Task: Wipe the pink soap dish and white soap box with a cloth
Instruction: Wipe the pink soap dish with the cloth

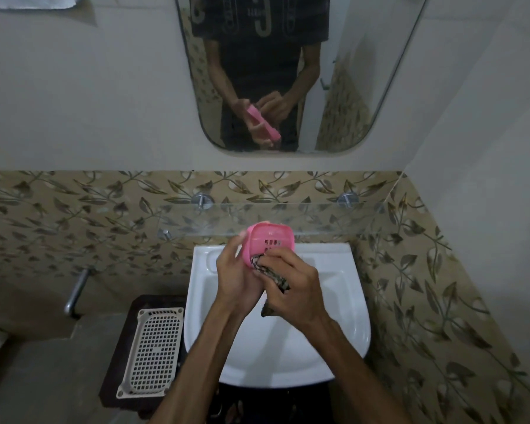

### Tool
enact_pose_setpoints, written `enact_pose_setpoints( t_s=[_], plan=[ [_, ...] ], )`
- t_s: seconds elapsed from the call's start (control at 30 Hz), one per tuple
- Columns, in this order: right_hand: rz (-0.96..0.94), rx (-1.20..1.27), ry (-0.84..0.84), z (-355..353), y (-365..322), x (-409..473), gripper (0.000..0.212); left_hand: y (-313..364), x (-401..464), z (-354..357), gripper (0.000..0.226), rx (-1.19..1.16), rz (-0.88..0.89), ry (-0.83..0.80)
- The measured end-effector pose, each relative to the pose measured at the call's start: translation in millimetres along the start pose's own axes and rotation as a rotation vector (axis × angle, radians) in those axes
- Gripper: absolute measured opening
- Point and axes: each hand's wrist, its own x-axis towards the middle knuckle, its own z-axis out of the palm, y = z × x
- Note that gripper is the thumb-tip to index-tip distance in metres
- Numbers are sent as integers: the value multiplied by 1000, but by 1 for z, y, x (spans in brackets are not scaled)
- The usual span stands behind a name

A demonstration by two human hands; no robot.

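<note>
**Pink dish under the cloth, white box waiting its turn**

Nearest to you, both forearms are reaching out over the white basin [343, 325], and the work is happening right above its back rim. Your right hand [291, 289] is bunching the dark patterned cloth [271, 272], fingers curled tight around it, and pressing the wad against the lower edge of the pink soap dish [271, 241]. Your left hand [234, 275] is cradling the dish from the side, fingers wrapped around its left edge, tilting the slotted face up towards you. So the dish is off any surface, held in the air between your two hands.

Off to your left, on the dark stand [117, 347] beside the basin, the white soap box [153, 351] is lying flat with its grid face up, well apart from both hands (nothing is touching it, and whether it needs much wiping is hard to judge in this light).

Further out, the glass shelf [318, 218] is running across the leaf-patterned tiles, and above it the mirror [349, 87] is showing the dish edge-on in your grip.

Reading it as progress: you're partway through the first item. The cloth is covering only a corner, so the rest of the pink dish looks pending, and the white box is the whole second half.
</note>
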Motion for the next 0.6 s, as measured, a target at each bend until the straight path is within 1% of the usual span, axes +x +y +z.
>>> enact_pose_setpoints(
  t_s=[0.07,0.13,0.2,0.3,0.33,0.4,0.47,0.53,0.6],
  plan=[
    [-84,-29,-108,-10,6,5,26,12,1,-4,76,32,-76,-42],
    [-137,-46,-221,-23,11,8,22,27,3,-6,83,110,-161,-59],
    [-171,-54,-305,-33,14,8,18,37,5,-6,77,151,-252,-44],
    [-193,-63,-385,-41,15,5,17,38,4,-2,51,153,-319,8],
    [-174,-55,-393,-42,15,3,17,34,3,-1,47,134,-322,31],
    [-61,-4,-370,-41,14,-2,16,25,2,-2,54,104,-293,53],
    [71,73,-307,-38,12,-9,17,19,2,-2,62,100,-239,68],
    [144,72,-202,-34,11,-10,16,16,2,-1,65,97,-192,73],
    [225,20,-54,-32,12,-7,16,16,3,4,71,104,-171,70]
  ],
)
